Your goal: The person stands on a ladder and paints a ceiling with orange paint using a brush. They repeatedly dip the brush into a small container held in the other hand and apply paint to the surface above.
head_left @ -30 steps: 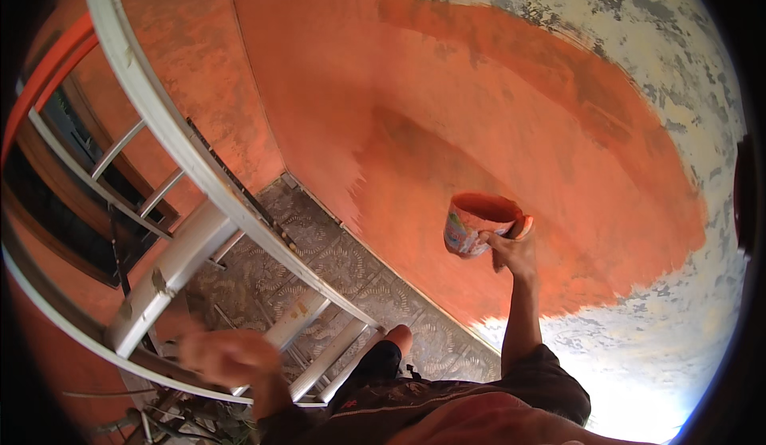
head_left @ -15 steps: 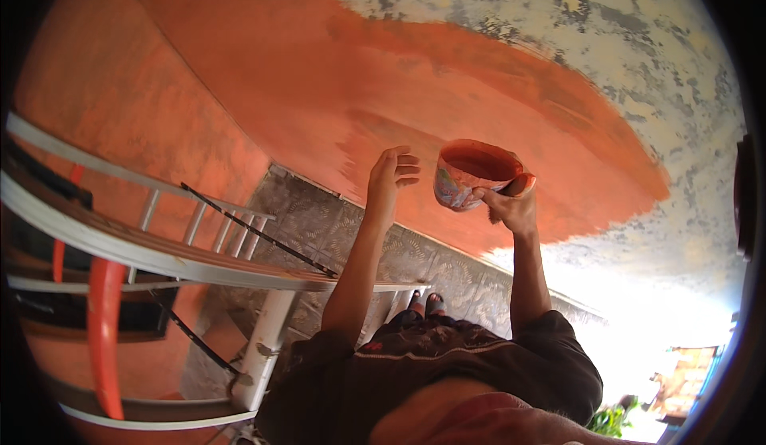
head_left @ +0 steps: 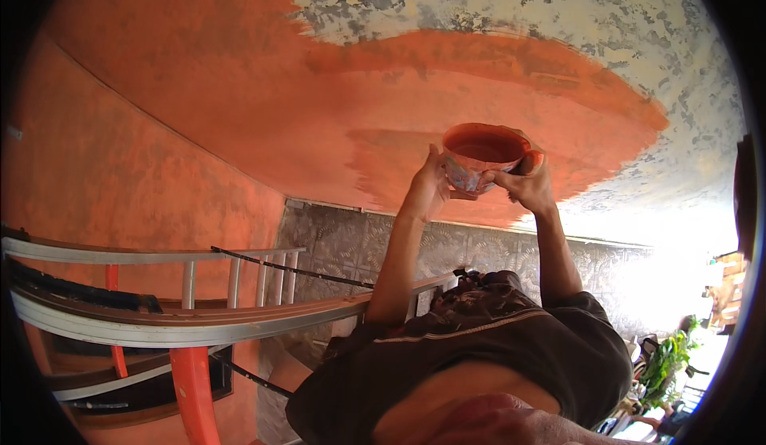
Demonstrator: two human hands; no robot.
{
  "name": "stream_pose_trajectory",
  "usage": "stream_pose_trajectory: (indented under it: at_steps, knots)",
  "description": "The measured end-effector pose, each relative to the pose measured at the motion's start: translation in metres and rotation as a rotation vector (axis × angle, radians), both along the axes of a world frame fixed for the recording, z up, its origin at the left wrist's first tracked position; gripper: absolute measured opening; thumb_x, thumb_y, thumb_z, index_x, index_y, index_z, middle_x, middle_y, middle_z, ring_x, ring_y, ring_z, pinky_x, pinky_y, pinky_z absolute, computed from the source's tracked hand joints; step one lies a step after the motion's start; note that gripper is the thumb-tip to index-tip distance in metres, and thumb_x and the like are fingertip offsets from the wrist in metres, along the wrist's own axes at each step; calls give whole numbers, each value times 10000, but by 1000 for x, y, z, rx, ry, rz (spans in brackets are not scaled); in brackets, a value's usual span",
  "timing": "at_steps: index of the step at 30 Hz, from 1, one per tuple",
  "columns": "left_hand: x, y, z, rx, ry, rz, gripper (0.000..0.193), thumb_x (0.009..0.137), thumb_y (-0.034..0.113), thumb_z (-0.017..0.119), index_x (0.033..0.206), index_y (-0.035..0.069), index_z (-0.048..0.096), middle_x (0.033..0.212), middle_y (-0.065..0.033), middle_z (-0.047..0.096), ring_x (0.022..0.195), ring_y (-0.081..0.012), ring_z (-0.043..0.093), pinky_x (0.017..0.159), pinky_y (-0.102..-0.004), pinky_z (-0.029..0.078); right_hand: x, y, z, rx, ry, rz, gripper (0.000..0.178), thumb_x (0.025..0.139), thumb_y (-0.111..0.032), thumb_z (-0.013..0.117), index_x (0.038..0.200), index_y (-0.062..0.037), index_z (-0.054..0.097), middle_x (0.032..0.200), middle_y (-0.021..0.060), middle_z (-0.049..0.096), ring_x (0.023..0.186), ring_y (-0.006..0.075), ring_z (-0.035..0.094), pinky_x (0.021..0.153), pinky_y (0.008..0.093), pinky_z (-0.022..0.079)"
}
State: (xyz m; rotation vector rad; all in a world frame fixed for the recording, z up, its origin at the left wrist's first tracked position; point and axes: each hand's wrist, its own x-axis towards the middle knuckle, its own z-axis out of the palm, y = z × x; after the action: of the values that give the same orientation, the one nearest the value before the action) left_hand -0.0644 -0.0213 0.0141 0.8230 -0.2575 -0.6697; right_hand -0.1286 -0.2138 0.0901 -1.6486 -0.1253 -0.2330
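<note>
In front of me is a round paint pot, its outside smeared in several colours and its rim coated orange. Reddish-orange paint lies inside. My right hand grips the pot's right side, thumb across the front. A rounded orange piece shows by those fingers; I cannot tell whether it is a handle of the pot or a separate tool. Against the pot's left side rests my left hand, thumb up along the wall and the other fingers partly hidden around it.
Behind the pot spreads a wall painted orange, with bare patchy grey-and-cream plaster above and right. A metal ladder stands close on my left, with a red-orange post below it. Grey patterned floor lies below; green plants are at lower right.
My left hand has moved right from free air onto the pot's left side. The pot has risen slightly, still in my right hand. The view has turned, shifting the ladder.
</note>
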Motion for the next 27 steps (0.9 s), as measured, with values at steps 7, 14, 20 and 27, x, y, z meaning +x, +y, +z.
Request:
stream_pose_trajectory:
  at_steps: [7, 14, 20, 27]
  knots:
    - [7, 0, -13, -30, 41, 2, 610, 1048, 507, 365, 1396, 17, 475, 1244, -167, 636, 1033, -323, 696, 726, -513, 638, 13, 2, -9, -26, -146, 116, 637, 736, -1, 855, 1313, 30, 586, 1170, 75, 693, 1079, 139, 633, 960, 320, 514]
    - [7, -14, -30, -22, 80, 232, 475, 1029, 363, 435, 1334, 10, 525, 1248, -157, 640, 1071, -304, 670, 866, -504, 579, 11, 3, -7, -51, -172, 142, 617, 738, 5, 849, 1300, 27, 595, 1183, 84, 688, 1088, 144, 631, 972, 325, 507]
    - [7, -11, -54, -135, 52, 37, 483, 1066, 400, 368, 1349, 48, 540, 1299, -87, 631, 1142, -195, 637, 926, -391, 540, 6, -5, -10, 60, -132, 195, 666, 700, -25, 879, 1302, 24, 598, 1163, 79, 692, 1079, 134, 631, 940, 314, 520]
    - [2, -10, -27, -206, 161, -131, 530, 1013, 438, 446, 1351, 37, 527, 1268, -175, 634, 1043, -316, 667, 847, -458, 571, 16, -8, -28, -24, -193, 204, 634, 700, 28, 811, 1304, -19, 625, 1076, 53, 719, 982, 129, 653, 857, 313, 540]
